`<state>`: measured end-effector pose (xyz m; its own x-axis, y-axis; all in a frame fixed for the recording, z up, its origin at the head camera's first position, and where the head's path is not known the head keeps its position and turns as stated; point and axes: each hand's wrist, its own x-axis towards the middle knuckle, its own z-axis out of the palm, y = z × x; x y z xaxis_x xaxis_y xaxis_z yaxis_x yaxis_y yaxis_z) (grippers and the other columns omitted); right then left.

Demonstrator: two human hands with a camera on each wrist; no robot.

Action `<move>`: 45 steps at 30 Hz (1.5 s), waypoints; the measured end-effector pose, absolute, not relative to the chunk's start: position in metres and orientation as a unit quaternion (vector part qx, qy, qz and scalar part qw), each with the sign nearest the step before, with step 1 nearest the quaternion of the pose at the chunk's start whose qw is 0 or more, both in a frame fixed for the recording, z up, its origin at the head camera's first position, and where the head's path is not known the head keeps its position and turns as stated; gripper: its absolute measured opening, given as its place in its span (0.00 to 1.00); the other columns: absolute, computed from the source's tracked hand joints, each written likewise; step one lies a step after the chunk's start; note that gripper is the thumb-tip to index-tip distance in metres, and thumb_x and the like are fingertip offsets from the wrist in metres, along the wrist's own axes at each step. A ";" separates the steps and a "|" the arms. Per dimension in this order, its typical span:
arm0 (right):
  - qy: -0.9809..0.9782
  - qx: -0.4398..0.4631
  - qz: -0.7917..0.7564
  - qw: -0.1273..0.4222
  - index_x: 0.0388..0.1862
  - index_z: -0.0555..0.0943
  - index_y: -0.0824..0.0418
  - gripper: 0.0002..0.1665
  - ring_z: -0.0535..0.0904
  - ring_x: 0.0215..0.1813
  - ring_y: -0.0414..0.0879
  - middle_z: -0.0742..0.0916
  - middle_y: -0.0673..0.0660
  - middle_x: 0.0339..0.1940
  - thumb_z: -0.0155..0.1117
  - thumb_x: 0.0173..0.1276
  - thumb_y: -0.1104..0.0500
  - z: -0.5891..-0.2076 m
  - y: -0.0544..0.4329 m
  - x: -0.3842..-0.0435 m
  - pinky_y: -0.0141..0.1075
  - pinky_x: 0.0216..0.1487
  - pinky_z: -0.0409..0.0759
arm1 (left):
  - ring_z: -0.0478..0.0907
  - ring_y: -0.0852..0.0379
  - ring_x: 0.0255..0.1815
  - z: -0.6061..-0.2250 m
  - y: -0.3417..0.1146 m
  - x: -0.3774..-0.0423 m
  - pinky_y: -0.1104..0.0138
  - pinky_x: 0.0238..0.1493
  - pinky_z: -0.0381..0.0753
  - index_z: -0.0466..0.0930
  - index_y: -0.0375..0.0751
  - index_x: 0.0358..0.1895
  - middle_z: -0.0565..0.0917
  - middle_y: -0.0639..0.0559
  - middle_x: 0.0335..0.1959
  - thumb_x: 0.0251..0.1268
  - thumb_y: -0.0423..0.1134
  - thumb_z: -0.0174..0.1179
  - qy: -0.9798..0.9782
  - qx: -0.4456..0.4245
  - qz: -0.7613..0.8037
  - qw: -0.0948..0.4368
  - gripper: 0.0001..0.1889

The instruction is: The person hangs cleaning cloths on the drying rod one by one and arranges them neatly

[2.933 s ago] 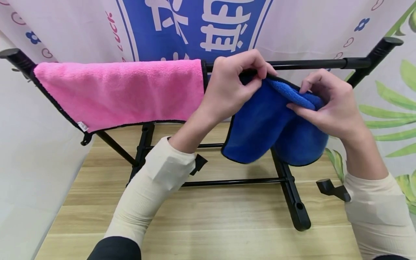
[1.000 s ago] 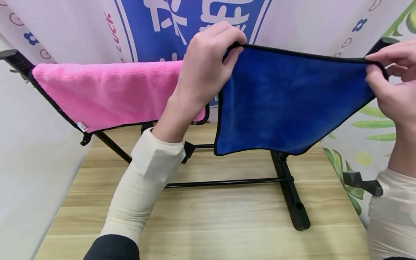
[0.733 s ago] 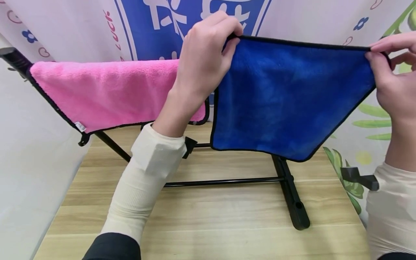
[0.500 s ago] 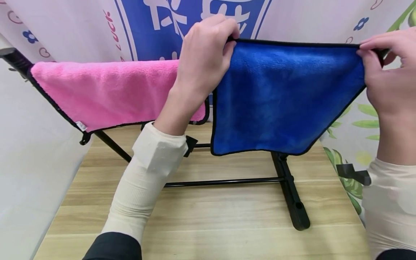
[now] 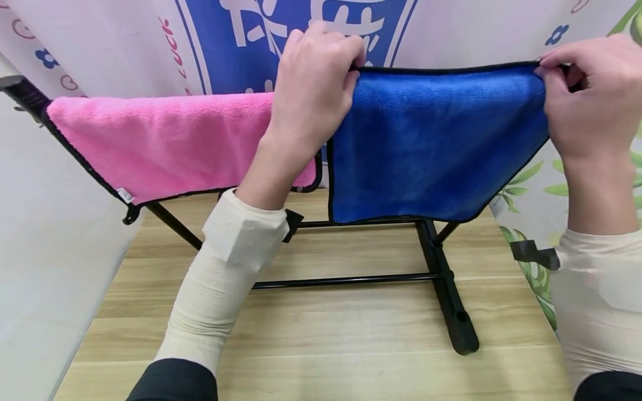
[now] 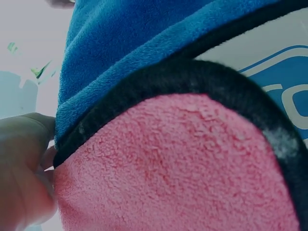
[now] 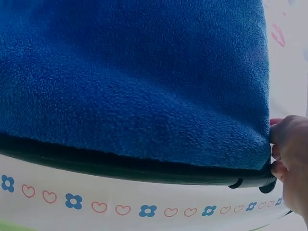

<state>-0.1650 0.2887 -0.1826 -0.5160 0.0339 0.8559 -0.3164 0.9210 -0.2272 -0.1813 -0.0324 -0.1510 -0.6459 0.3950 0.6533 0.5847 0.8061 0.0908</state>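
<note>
A blue towel with black edging hangs stretched between my two hands in the head view, its top edge above the level of the rack's rail. My left hand pinches its upper left corner. At the upper right corner, my right hand pinches the edge between thumb and fingers. Beside it, a pink towel is draped over the left part of the black rack. The blue towel hides the rail's right part. In the left wrist view, pink cloth overlaps blue cloth.
The rack stands on a wood-grain tabletop. Behind it hangs a pale curtain with a blue printed panel. Leaf-patterned cloth is at the right. The rack's left upright end sticks out past the pink towel.
The blue towel, bunched earlier, is now spread flat. My right hand moved far right with its corner, then slightly back left. The towel rose, then its top left corner dropped slightly.
</note>
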 end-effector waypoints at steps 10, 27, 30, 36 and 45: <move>-0.891 0.049 0.188 0.411 0.56 0.84 0.72 0.23 0.75 0.47 0.34 0.86 0.47 0.47 0.57 0.81 0.52 -0.182 0.286 -0.146 0.16 0.58 0.65 | 0.74 0.47 0.56 -0.153 -0.037 -0.182 0.59 0.58 0.68 0.87 0.37 0.54 0.88 0.44 0.50 0.78 0.40 0.59 -0.883 -0.282 -0.152 0.343 0.13; -0.879 0.114 0.209 0.414 0.58 0.85 0.69 0.16 0.76 0.54 0.55 0.86 0.73 0.56 0.62 0.76 0.65 -0.195 0.297 -0.138 0.25 0.62 0.64 | 0.81 0.50 0.52 -0.148 -0.062 -0.165 0.63 0.59 0.79 0.88 0.39 0.52 0.88 0.45 0.49 0.70 0.41 0.68 -0.901 -0.336 -0.213 0.175 0.13; -0.869 0.096 0.231 0.427 0.57 0.86 0.67 0.15 0.72 0.53 0.34 0.87 0.69 0.56 0.61 0.77 0.64 -0.197 0.295 -0.139 0.21 0.58 0.62 | 0.80 0.50 0.49 -0.151 -0.065 -0.167 0.63 0.57 0.79 0.89 0.36 0.50 0.88 0.43 0.48 0.70 0.36 0.68 -0.882 -0.354 -0.252 0.182 0.11; -0.853 0.077 0.250 0.451 0.55 0.87 0.67 0.17 0.65 0.51 0.21 0.88 0.53 0.53 0.60 0.80 0.56 -0.198 0.293 -0.140 0.24 0.58 0.65 | 0.83 0.51 0.47 -0.150 -0.066 -0.171 0.66 0.55 0.80 0.90 0.35 0.47 0.90 0.44 0.46 0.70 0.32 0.67 -0.868 -0.355 -0.283 0.201 0.08; -0.850 0.078 0.213 0.476 0.55 0.85 0.71 0.26 0.75 0.57 0.43 0.86 0.73 0.52 0.58 0.81 0.49 -0.188 0.289 -0.153 0.36 0.71 0.60 | 0.83 0.54 0.51 -0.145 -0.060 -0.176 0.68 0.62 0.73 0.91 0.41 0.50 0.90 0.49 0.48 0.75 0.38 0.62 -0.886 -0.300 -0.246 0.254 0.10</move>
